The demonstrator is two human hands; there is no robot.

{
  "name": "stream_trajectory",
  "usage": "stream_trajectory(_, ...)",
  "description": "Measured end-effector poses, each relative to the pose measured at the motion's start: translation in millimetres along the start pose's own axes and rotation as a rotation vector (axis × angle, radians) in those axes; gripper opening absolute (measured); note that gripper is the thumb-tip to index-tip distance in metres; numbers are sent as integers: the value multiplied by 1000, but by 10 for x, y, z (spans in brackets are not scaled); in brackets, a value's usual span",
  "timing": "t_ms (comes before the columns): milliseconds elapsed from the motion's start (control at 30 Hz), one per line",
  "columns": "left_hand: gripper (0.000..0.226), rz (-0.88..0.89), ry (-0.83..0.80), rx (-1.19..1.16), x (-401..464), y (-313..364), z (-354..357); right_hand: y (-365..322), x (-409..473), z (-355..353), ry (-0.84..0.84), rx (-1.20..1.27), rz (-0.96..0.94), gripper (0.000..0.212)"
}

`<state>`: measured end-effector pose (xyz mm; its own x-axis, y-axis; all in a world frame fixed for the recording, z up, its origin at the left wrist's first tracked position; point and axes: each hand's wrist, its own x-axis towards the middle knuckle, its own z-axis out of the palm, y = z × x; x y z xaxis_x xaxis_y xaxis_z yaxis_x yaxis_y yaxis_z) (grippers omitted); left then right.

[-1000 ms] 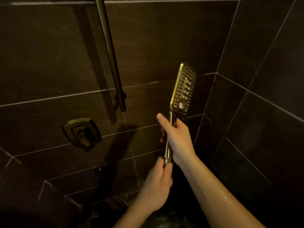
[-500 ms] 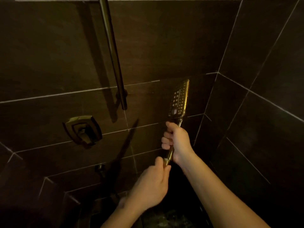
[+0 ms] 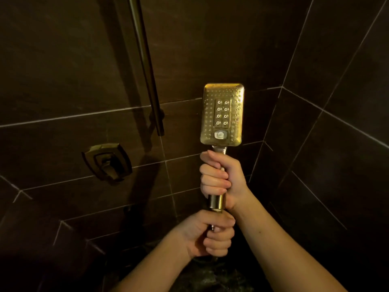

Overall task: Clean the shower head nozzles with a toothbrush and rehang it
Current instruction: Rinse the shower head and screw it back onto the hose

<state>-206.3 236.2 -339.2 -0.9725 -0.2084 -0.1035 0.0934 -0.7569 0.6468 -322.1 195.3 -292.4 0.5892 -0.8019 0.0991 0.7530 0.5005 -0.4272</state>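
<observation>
Dark brown tiled walls (image 3: 210, 39) with pale grout lines meet in a corner to the right of centre, and the whole stall is dimly lit; a dark slide rail (image 3: 145, 66) runs down the back wall and ends at a bracket, with a square control handle (image 3: 107, 162) lower and to its left. No holder for the head shows on the visible length of rail, so I cannot tell where it hangs. In front of the corner the gold shower head (image 3: 222, 114) stands upright, its long axis near vertical, the rectangular nozzle face turned towards the camera and sitting straight above both fists. The right hand (image 3: 221, 178) is the nearer grip to the face, fingers wrapped tight round the handle just beneath the head; the left hand (image 3: 210, 234) is clamped lower, round the foot of the handle where the hose would join, though that joint is hidden. No toothbrush is visible. With both hands occupied, scrubbing would likely require freeing the left one, and the rail lies up and to the left of the head.
</observation>
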Motion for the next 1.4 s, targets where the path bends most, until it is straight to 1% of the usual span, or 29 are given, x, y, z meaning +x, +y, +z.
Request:
stream_trajectory(67,37,14,-70,-75,42,-29,4,28,-19,16,-98,67,-5,34)
stream_trajectory(100,41,4,-65,-83,52,-39,6,27,-29,-6,-133,99,-7,33)
stream_trajectory(167,49,-47,52,7,59,-42,28,0,-64,-57,-153,101,7,33)
stream_trajectory(200,50,-68,165,95,67,-37,48,-24,-83,-67,-123,61,13,34)
stream_trajectory(233,49,-78,325,196,78,-39,49,-45,-97,-73,-59,0,10,35)
stream_trajectory(267,46,-77,512,302,89,-31,42,-41,-98,-68,49,-87,-21,36)
stream_trajectory(333,31,-22,902,533,109,-26,-7,31,-68,-40,397,-338,-189,35)
stream_trajectory(367,21,3,1040,667,124,-32,-29,75,-47,-34,563,-470,-304,31)
stream_trajectory(400,11,12,1116,731,140,-36,-48,110,-29,-26,664,-557,-395,27)
stream_trajectory(433,7,25,1120,723,138,-33,-42,127,-24,-26,696,-583,-439,25)
stream_trajectory(467,5,34,1049,647,120,-14,-37,121,-22,-29,672,-572,-443,26)
stream_trajectory(500,1,25,927,547,90,18,-49,97,-26,-30,609,-540,-415,29)
stream_trajectory(600,14,-47,570,396,-71,127,-71,32,-68,-16,356,-366,-265,37)
stream_trajectory(700,27,-21,325,323,-110,126,-154,60,-43,2,124,-193,-114,37)
stream_trajectory(767,30,-34,140,231,-100,104,-162,73,-30,-8,14,-126,-50,38)
stream_trajectory(800,32,-40,84,190,-93,95,-137,71,-31,-8,-22,-104,-37,38)
stream_trajectory(833,37,-52,87,163,-90,103,-100,62,-32,1,-27,-96,-38,37)
stream_trajectory(867,41,-63,180,194,-74,107,-82,50,-33,14,11,-114,-61,37)
stream_trajectory(900,42,-67,357,288,-49,102,-71,42,-31,34,97,-164,-116,37)
stream_trajectory(933,39,-61,597,444,-19,104,-49,46,-24,52,225,-237,-198,37)
stream_trajectory(967,30,-27,843,633,2,105,-21,58,-16,61,366,-313,-292,38)
stream_trajectory(1000,22,16,1031,829,13,92,-18,75,-11,66,491,-374,-383,39)
stream_trajectory(1033,18,57,1141,965,23,77,-5,95,-8,71,574,-405,-448,39)
stream_trajectory(1067,18,98,1167,1016,33,57,-2,109,-4,74,605,-418,-484,39)
stream_trajectory(1100,17,120,1124,997,27,50,7,112,-4,80,591,-424,-495,39)
stream_trajectory(1133,14,120,1043,920,8,62,10,104,-7,83,552,-424,-485,39)
stream_trajectory(1233,5,52,755,613,-140,169,69,59,-47,70,346,-306,-361,38)
stream_trajectory(1333,20,-63,457,386,-244,196,87,39,-63,65,44,-80,-174,36)
stream_trajectory(1400,28,-86,221,221,-232,145,89,32,-61,79,-102,9,-96,33)
